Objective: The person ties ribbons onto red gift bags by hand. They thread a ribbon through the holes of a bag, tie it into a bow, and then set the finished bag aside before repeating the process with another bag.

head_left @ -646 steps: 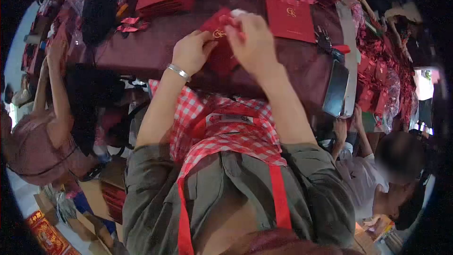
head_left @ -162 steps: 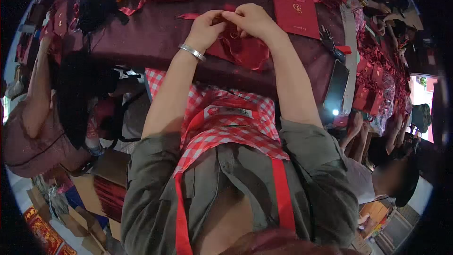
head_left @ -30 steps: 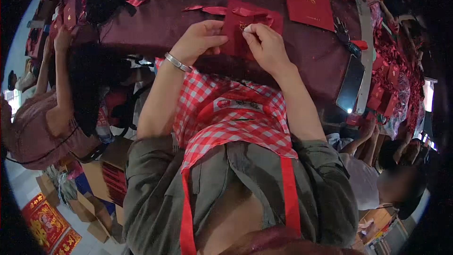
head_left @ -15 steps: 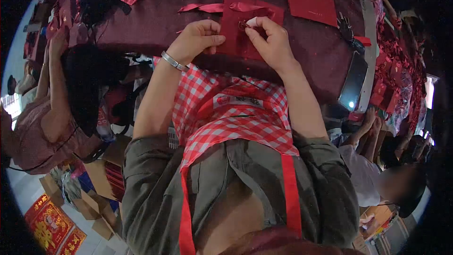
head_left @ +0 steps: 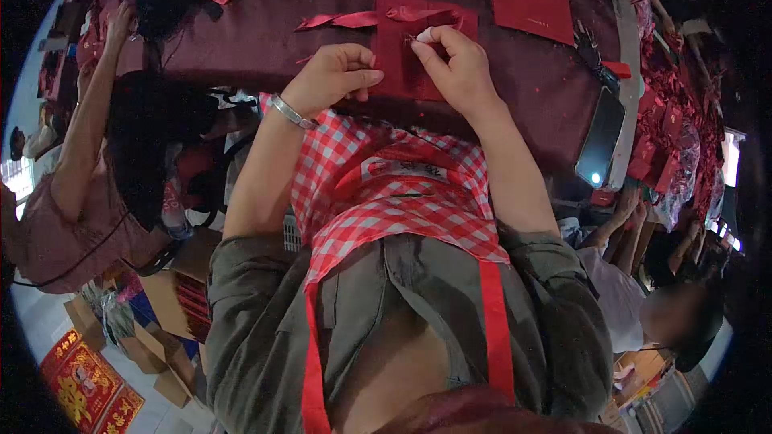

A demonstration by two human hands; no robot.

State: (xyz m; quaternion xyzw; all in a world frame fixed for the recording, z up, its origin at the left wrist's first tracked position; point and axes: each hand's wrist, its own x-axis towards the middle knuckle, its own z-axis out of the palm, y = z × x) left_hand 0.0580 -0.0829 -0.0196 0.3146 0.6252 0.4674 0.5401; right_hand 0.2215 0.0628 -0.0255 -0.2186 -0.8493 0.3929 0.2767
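Showing on the flat red bag [head_left: 531, 0] to the right, a gold monogram seems to read "GS", above a small line too fine to make out. Chinese characters mark the apron label [head_left: 406, 169] and the gold-lettered red poster [head_left: 84, 386] at lower left, none of them clear enough to quote.

The middle bag [head_left: 394, 68] lies flat on the dark red tablecloth [head_left: 241, 40], between and just beyond the hands, its gold mark mostly lost to view by the right fingers. A glossy ribbon [head_left: 346, 21] crosses its upper part and trails off to the left (rather crinkled, too).

The hands are apart. The left hand [head_left: 334, 76], wearing a silver bracelet [head_left: 292, 111], is loosely curled beside the bag's left edge; whether it holds anything cannot be told. Over the bag, the right hand [head_left: 458, 68] has thumb and white-covered forefinger nearly meeting near something thin and dark, though a grip on it cannot be confirmed.

About five seconds ago both hands met over the bag; now they are separated, with the ribbon spread in sight.
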